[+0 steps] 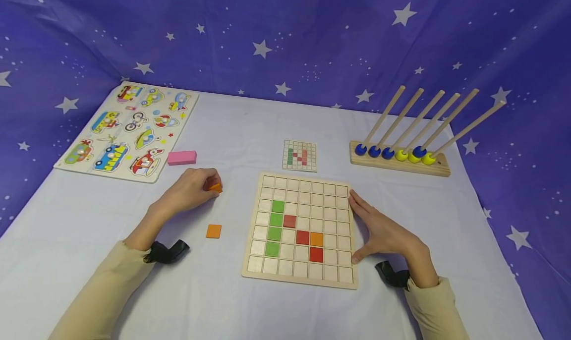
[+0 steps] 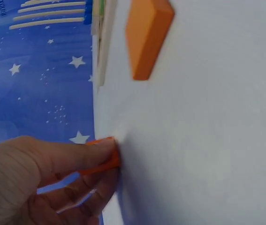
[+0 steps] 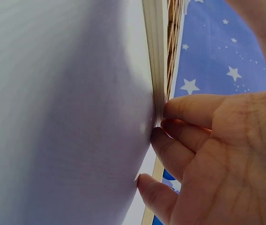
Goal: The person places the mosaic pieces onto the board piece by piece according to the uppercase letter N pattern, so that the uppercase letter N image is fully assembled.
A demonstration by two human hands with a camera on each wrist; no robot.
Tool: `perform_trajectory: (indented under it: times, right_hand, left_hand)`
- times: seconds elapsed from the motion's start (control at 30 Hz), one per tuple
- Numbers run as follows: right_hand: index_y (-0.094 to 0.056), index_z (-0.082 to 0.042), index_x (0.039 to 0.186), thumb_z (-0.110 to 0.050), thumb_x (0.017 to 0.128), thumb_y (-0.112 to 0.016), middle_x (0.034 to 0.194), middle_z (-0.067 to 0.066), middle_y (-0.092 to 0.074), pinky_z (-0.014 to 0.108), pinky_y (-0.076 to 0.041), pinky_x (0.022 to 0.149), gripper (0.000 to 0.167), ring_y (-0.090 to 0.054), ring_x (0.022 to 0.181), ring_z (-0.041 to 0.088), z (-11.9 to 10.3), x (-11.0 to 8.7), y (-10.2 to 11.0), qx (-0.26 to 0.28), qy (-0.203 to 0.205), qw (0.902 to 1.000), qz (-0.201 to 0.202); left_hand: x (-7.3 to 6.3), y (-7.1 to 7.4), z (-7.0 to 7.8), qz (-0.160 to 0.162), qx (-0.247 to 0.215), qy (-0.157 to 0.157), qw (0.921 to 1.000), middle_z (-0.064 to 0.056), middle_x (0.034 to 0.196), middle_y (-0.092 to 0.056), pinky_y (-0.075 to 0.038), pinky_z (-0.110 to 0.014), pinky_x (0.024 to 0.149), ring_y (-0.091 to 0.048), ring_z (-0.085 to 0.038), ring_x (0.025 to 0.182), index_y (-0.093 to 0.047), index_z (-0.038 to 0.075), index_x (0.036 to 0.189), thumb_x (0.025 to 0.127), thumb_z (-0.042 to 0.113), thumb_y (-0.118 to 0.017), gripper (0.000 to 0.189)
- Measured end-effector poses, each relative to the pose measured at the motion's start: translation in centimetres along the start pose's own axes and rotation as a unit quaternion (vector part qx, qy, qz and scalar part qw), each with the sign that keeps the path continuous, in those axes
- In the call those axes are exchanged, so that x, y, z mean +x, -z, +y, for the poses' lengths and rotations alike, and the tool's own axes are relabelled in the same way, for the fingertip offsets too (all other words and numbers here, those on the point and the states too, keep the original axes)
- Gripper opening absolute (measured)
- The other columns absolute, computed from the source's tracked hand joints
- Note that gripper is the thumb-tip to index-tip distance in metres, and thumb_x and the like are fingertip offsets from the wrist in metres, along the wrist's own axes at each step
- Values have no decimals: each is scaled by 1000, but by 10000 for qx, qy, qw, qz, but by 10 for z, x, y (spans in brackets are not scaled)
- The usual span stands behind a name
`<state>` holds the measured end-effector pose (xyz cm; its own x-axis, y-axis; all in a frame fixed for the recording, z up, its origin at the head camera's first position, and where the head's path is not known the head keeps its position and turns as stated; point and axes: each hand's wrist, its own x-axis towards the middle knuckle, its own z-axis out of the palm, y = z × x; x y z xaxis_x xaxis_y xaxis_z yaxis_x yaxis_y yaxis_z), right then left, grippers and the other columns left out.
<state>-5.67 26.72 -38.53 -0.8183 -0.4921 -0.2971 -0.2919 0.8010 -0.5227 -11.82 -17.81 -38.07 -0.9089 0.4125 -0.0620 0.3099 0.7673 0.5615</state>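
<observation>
My left hand [image 1: 191,187] pinches a small orange square tile [image 1: 216,187] between thumb and fingers, low over the white table left of the wooden grid board [image 1: 330,212]. In the left wrist view the tile's lower edge is right at the cloth. A second orange tile [image 1: 213,231] lies flat on the table, nearer to me. On the board sit a column of several green tiles [image 1: 274,234], a diagonal of red tiles [image 1: 302,238] and one orange tile [image 1: 316,239]. Fingers extended, my right hand [image 1: 387,232] touches the board's right edge with fingertips and thumb.
Behind the board lies a small pattern card [image 1: 299,156] with green and red squares. A pink block [image 1: 182,157] rests beside the vehicle puzzle board [image 1: 127,132] at back left. A peg stand [image 1: 400,164] with tall rods and blue and yellow beads stands at back right.
</observation>
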Motion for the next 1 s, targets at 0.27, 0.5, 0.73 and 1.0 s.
perform_trajectory:
  times: [0.27,0.5,0.73,1.0]
  right_hand:
    - [-12,5,151,-52,48,-90,162,16,0,58,-22,112,142,-10,146,43,-2,1,1,37,-11,10000,-33]
    - [-11,4,151,-52,47,-91,162,16,1,59,-22,112,142,-9,146,43,-1,0,1,80,-50,9999,-40]
    - [-11,4,151,-52,48,-90,162,16,1,58,-22,112,142,-9,146,43,-1,0,0,87,-44,9999,-27]
    - [-11,4,151,-52,47,-90,162,16,1,58,-22,112,143,-9,146,43,-1,0,1,38,-68,10000,-28]
  left_hand:
    - [20,-12,13,299,-312,-220,9988,-8,85,-73,-50,-36,72,-65,-19,78,-71,5,98,84,9,-71,14]
    - [37,-25,42,486,-866,44,9950,-7,89,-74,-44,-36,80,-65,-20,83,-71,5,114,85,17,-73,31]
    - [48,-41,73,416,-1559,-405,9861,-3,84,-73,-40,-33,78,-64,-16,76,-62,5,115,85,13,-73,33]
    - [52,-59,93,198,-1828,-979,9781,-3,82,-72,-48,-26,69,-66,-12,75,-66,8,101,83,13,-74,20]
